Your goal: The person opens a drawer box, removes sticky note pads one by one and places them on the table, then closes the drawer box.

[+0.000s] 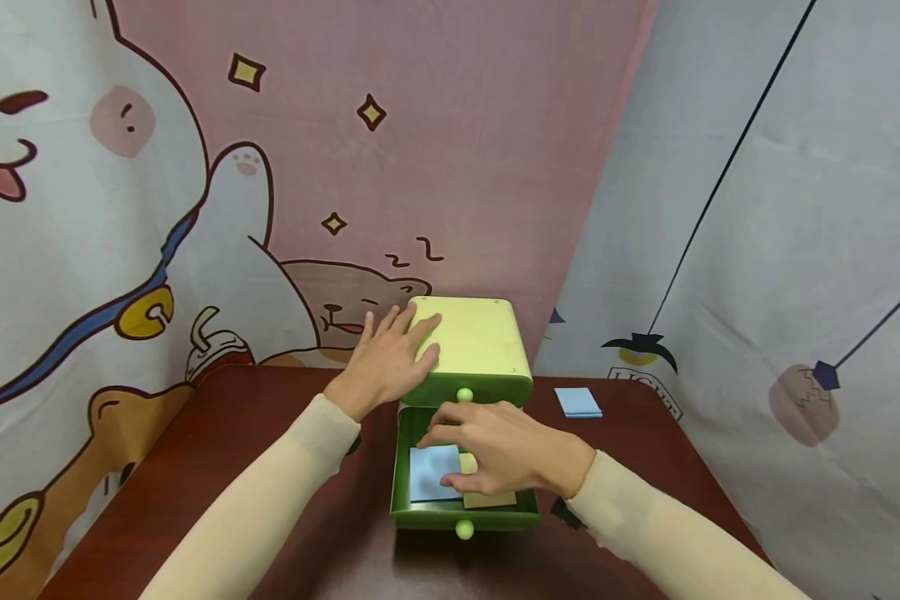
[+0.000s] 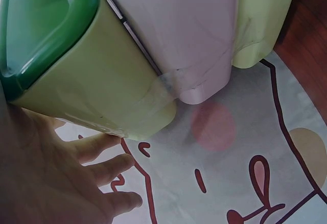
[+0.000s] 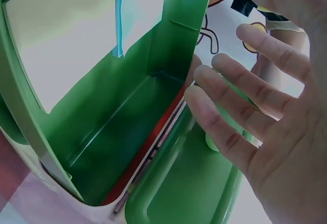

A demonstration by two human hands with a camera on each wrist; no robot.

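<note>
A small stacked drawer cabinet (image 1: 474,333) stands on the table, with a pale yellow top. Its lower green drawer (image 1: 467,521) is pulled out. Inside lie a blue paper pad (image 1: 429,477) and a cream paper pad (image 3: 66,35), side by side. My left hand (image 1: 390,358) rests on the cabinet's top left edge, fingers spread. Over the drawer hovers my right hand (image 1: 498,446), its fingers extended and slightly bent, holding nothing; it covers part of the pads. The upper green drawer (image 3: 186,178) is closed, with a round knob (image 1: 464,395).
Another light blue paper pad (image 1: 577,402) lies on the dark red-brown table (image 1: 615,467), right of the cabinet. A cloth printed with cartoon animals (image 1: 450,150) hangs behind the table. In the left wrist view, a pink cabinet section (image 2: 189,35) adjoins the yellow-green ones.
</note>
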